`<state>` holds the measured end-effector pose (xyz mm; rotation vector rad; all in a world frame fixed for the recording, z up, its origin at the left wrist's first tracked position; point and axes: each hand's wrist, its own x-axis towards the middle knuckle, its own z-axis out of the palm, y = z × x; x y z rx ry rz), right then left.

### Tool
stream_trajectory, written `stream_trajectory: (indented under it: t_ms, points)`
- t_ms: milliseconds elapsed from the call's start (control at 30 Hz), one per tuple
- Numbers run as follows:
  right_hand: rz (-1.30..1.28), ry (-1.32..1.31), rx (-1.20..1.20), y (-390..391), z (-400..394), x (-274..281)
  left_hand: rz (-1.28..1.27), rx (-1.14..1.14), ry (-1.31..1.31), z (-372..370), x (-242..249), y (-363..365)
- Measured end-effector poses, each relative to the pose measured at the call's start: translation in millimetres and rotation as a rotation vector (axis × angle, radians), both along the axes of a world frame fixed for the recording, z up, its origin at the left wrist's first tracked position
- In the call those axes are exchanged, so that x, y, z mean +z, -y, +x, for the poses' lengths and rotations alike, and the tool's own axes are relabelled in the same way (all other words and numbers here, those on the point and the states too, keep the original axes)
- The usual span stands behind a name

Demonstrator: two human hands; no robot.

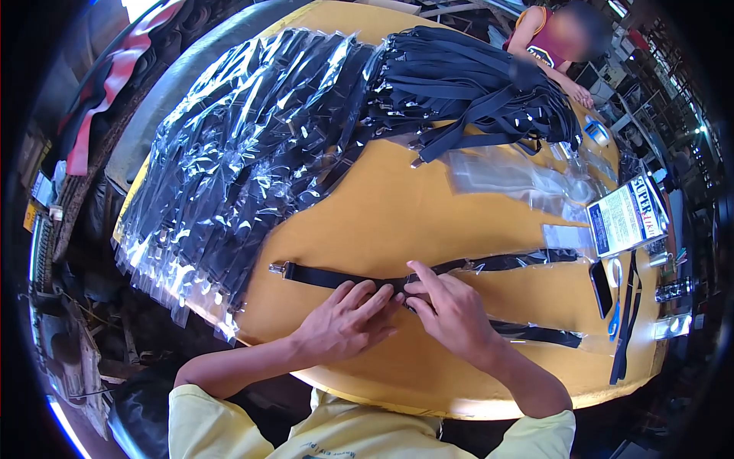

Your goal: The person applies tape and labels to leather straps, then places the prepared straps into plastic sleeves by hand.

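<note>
A black elastic strap (321,277) with a metal clip at its left end lies across the yellow table (359,222). My left hand (352,317) rests on the strap with its fingers bent and pressed onto it. Beside it, my right hand (451,310) has its index finger raised, and its other fingers touch the strap near its middle. Between the two hands the strap is partly hidden. To the right, a strap in clear plastic (527,262) extends from near my right hand, and another packed strap (539,334) lies below it.
Plastic-wrapped straps (245,153) form a large pile at the left. Loose black straps (459,84) are heaped at the back. Clear bags (520,177), a printed packet (627,216), a phone (601,289) and blue scissors (614,325) lie at the right. A co-worker (547,38) is at the far edge.
</note>
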<state>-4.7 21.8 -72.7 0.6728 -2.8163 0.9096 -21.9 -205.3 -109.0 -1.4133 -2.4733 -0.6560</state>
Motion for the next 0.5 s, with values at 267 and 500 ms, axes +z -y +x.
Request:
stream_trajectory:
  t_ms: [267, 500]
  points:
    - [0.003, 0.015, 0.046, -4.2, -10.0, 0.6, 0.017, 0.02, 0.027, 1.6, 1.4, 0.6]
    - [0.044, -0.069, 0.044, 4.1, -11.6, -1.5, 0.062, -0.012, 0.012, -0.4, -1.8, 5.3]
